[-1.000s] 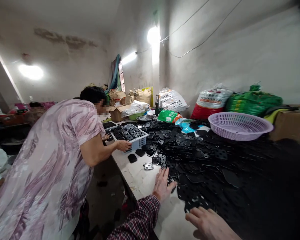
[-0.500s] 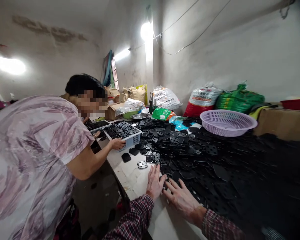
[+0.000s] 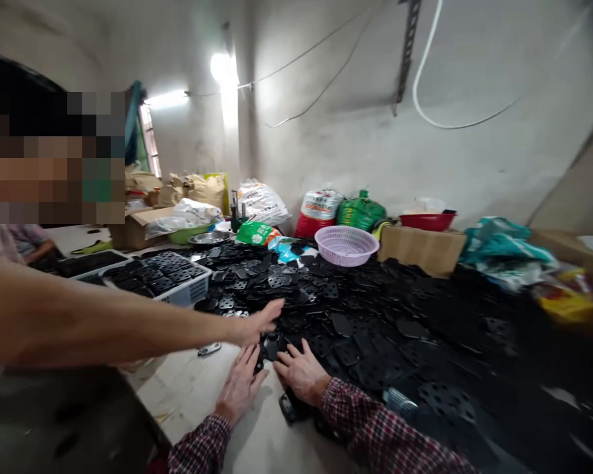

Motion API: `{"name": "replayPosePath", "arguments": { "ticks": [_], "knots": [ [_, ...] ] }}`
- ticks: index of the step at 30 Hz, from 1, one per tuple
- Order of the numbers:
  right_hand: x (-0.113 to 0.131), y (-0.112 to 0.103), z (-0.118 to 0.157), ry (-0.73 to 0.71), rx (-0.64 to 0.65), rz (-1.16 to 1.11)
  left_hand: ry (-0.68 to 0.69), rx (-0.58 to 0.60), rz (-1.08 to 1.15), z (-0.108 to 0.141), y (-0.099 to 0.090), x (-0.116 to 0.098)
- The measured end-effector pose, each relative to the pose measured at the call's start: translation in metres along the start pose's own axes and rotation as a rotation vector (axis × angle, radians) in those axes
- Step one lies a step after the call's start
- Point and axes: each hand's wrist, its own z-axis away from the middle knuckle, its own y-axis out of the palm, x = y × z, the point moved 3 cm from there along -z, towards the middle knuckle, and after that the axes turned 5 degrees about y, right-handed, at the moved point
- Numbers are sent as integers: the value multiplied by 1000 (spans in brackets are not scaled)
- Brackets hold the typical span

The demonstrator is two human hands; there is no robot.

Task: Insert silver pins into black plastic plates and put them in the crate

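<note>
A wide heap of black perforated plates (image 3: 356, 329) covers much of the pale table (image 3: 178, 388). At its near left edge lies my left hand (image 3: 240, 382), palm down with fingers apart, its fingertips touching plates. Just right of it, my right hand (image 3: 301, 370) rests on the edge of the heap, fingers spread, holding nothing. A black plate (image 3: 287, 408) lies below my right hand. Another person's hand (image 3: 257, 326) reaches in from the left, just above and beyond my left hand. A light metal plate (image 3: 209, 349) lies partly below that person's forearm.
A white basket (image 3: 195, 286) of black plates stands at the left, with another tray behind. Beyond the heap are a lilac basket (image 3: 346, 249), a cardboard box (image 3: 420, 250) and filled sacks (image 3: 319, 212). The other person leans in from the left.
The view has turned to the right. The other person has come nearer, let go of the white basket and stretched an arm over the heap's edge. My hands remain spread at the heap.
</note>
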Motion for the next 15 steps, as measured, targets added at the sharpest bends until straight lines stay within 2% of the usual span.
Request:
{"name": "replayPosePath", "arguments": {
  "ticks": [3,10,15],
  "knots": [
    [-6,-2,6,14,11,17,53,1,24,2,1,0],
    [-25,-13,33,112,29,39,72,-30,96,6,-6,-2],
    [-12,-37,66,125,4,-9,54,-89,130,32,2,-13]
  ]
}}
